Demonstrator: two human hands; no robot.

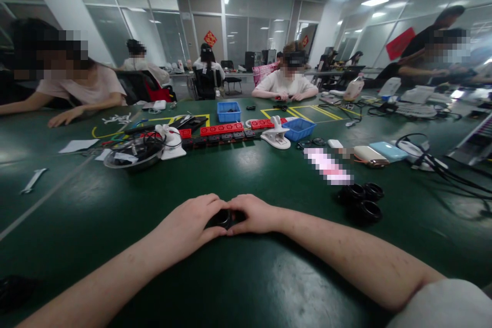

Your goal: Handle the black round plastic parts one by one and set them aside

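My left hand point(200, 218) curls its thumb and fingers around a small black round part point(223, 219) with a shiny rim, low over the green table in front of me. Against its other side, my right hand point(251, 214) is closed, with thumb and fingertips meeting those of the left. Between my right fingers it looks dark, and my fingers hide much of the part. To the right stand three black ring-shaped parts, one at the front point(367, 211), one at the left point(352, 193) and one at the back point(373, 191).
Across the table point(246, 174) run red and black socket strips point(223, 129), with a white clip stand point(275, 136) and blue bins point(228, 111). A metal bowl point(132, 156) of cables sits left, beyond a wrench point(34, 180). Cables point(434, 159) lie right. Other people sit around.
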